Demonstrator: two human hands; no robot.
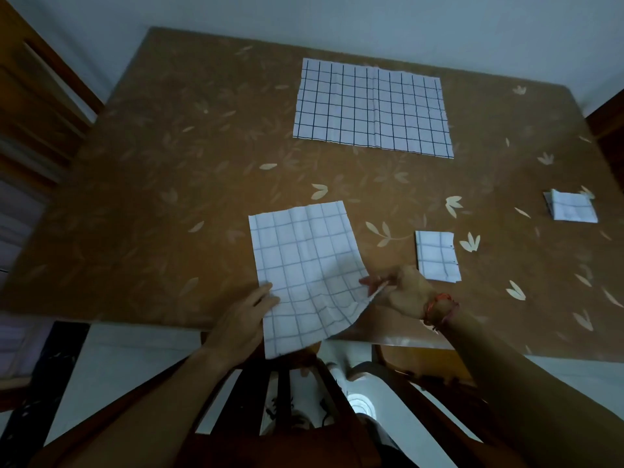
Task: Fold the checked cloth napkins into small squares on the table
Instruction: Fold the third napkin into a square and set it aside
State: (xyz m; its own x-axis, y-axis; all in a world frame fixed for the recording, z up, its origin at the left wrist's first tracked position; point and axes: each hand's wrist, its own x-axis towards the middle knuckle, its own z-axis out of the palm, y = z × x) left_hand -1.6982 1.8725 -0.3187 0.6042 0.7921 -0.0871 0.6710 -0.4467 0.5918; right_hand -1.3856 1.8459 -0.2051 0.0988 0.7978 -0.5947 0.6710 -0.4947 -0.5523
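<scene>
Pinching the near napkin (304,265) by its lifted right edge, the right hand (401,288) grips cloth; the left hand (248,319) presses its left edge, fingers straight — the cloth overhangs the bench (169,163) at its near rim.

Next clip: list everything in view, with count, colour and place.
table: 1, brown with pale leaf print, fills most of the view
far napkin: 1, white with dark checks, flat at the far side
near napkin: 1, white checked, at the near edge, overhanging it
folded squares: 2, white checked, right side; the other farther right
chair: 1, dark wood, below the near edge
wrist thread: 1, red, right wrist
left hand: 1, rests on the near napkin's left edge
right hand: 1, pinches its lifted right edge
</scene>
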